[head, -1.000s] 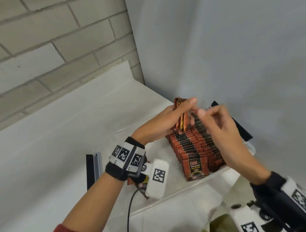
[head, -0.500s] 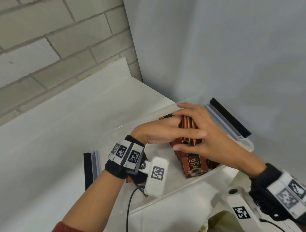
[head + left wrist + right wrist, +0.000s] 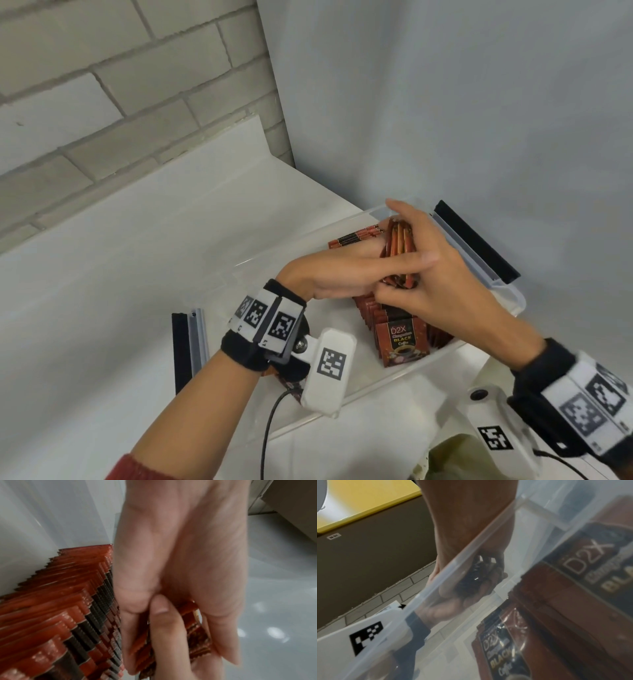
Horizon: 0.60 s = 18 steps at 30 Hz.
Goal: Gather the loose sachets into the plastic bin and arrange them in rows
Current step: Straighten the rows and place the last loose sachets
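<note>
Fingers of both my hands close around one small bundle of sachets (image 3: 399, 246), which stands on edge over the far end of the row in the plastic bin (image 3: 513, 301).

From the head view, my left hand (image 3: 346, 274) comes in from 9 o'clock, with the fingers (image 3: 411, 259) stretched along the near face of the bundle. My right hand (image 3: 442, 284) comes from 4 o'clock and covers the bundle from above, its thumb curled against the near side and its longest fingers reaching to the far rim at 12 o'clock. The row of sachets (image 3: 383, 318) runs toward me, and the front sachet (image 3: 402, 342) shows the print "D2X BLACK Coffee". A few more sachets (image 3: 356, 235) lie flat at 10 o'clock from the bundle. The bin sits on a white counter (image 3: 120, 274), and a black and grey strip (image 3: 188, 346) lies at 9 o'clock from my left wrist.

From the left wrist view, my left hand (image 3: 180, 561) presses the bundle (image 3: 193, 635) between its fingers, and a right finger (image 3: 164, 628) lies across them. The row (image 3: 60, 608) fills 8 o'clock, red and black edges stepped like stairs.

From the right wrist view, the camera looks through the clear bin wall (image 3: 471, 555). My right hand (image 3: 471, 534) curls over the rim onto a dark bundle (image 3: 474, 580), blurred. Two printed sachets (image 3: 501, 653) stand at 5 o'clock.
</note>
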Tool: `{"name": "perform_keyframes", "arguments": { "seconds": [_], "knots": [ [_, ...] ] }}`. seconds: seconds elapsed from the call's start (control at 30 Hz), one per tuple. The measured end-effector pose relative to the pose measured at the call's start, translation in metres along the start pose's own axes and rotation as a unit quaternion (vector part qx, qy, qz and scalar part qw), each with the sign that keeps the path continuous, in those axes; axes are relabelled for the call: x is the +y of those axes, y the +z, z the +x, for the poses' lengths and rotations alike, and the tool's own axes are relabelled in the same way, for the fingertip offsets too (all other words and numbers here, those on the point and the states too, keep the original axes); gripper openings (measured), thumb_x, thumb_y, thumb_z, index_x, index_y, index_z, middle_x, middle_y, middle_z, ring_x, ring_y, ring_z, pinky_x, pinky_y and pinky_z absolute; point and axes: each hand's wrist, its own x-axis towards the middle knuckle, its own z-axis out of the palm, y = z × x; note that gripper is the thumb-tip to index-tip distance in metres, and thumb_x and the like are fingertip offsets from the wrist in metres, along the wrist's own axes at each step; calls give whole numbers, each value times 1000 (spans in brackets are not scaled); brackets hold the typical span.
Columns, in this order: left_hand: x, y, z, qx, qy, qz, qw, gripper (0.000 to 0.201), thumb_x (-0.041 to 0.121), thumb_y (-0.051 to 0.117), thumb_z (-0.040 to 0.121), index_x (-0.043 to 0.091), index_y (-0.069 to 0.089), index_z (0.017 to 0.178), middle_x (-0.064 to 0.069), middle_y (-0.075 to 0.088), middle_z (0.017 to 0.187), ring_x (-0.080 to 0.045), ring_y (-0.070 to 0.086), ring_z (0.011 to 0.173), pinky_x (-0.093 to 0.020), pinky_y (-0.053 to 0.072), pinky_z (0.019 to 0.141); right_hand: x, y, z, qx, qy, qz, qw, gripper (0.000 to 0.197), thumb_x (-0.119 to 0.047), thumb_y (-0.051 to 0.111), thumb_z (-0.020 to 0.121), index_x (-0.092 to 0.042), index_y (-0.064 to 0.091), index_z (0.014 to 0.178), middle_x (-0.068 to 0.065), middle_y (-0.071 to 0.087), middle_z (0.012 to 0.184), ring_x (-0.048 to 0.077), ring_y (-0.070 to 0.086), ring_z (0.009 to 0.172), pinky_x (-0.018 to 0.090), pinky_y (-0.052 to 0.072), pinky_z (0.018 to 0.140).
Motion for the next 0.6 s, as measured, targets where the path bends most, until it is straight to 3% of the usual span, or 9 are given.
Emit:
{"name": "perform_keyframes", "arguments": {
  "seconds": [0.07, 0.13, 0.23, 0.3, 0.37, 0.43, 0.5, 0.6],
  "knots": [
    [0, -4, 1, -9, -2, -34, 999, 19, 17, 43, 98, 14, 55, 112, -3, 64, 106, -11, 63, 101, -24, 52, 86, 1, 1, 0, -2, 26, 24, 999, 97, -51, 68, 67, -47, 8, 144, -12, 43, 129, 11, 46, 123, 38, 44, 103],
    [-1, -8, 1, 5, 0, -66, 998, 17, 13, 49, 96, 10, 58, 109, -3, 68, 99, -13, 66, 94, -23, 54, 81, 2, 0, 0, 0, 27, 55, 998, 107, -55, 74, 65, -46, 3, 144, -8, 44, 135, 13, 47, 126, 40, 44, 104],
    [-3, -14, 4, 64, 20, -114, 991, 19, 2, 56, 88, 4, 60, 107, -8, 70, 94, -15, 68, 86, -24, 56, 79, 2, -5, -1, 37, 34, 164, 985, 113, -62, 78, 60, -37, 7, 144, -4, 39, 143, 4, 41, 131, 20, 40, 104],
    [-2, -17, 4, 80, 49, -139, 986, 22, -1, 56, 85, 3, 59, 106, -9, 71, 92, -16, 69, 84, -27, 57, 77, 2, -9, 0, 71, 64, 224, 970, 106, -69, 74, 59, -36, 16, 140, -4, 40, 142, 1, 44, 128, 13, 41, 98],
    [-2, -17, 3, 87, 77, -172, 978, 22, -3, 51, 88, 3, 58, 107, -9, 72, 92, -18, 70, 84, -33, 58, 78, 4, -11, 0, 90, 102, 264, 955, 98, -73, 73, 57, -32, 27, 133, -4, 50, 130, 2, 56, 115, 15, 47, 90],
    [-1, -18, 3, 96, 94, -192, 972, 24, -4, 48, 89, 4, 58, 109, -9, 73, 94, -20, 70, 87, -36, 58, 80, 7, -13, 1, 100, 134, 294, 941, 82, -67, 75, 59, -28, 38, 122, -5, 61, 108, 7, 65, 96, 20, 53, 80],
    [-1, -18, 3, 106, 102, -183, 972, 26, -3, 50, 88, 5, 58, 111, -8, 72, 97, -21, 70, 89, -36, 58, 80, 7, -14, 0, 110, 146, 298, 937, 58, -47, 75, 69, -21, 45, 112, -4, 68, 87, 12, 68, 82, 24, 56, 75],
    [-2, -18, 4, 115, 97, -170, 974, 27, 3, 54, 87, 7, 58, 113, -8, 72, 101, -21, 70, 92, -34, 58, 79, 9, -15, 1, 140, 145, 308, 930, 29, -25, 69, 76, -16, 53, 100, -6, 69, 71, 7, 66, 67, 19, 53, 66]
  ]
}}
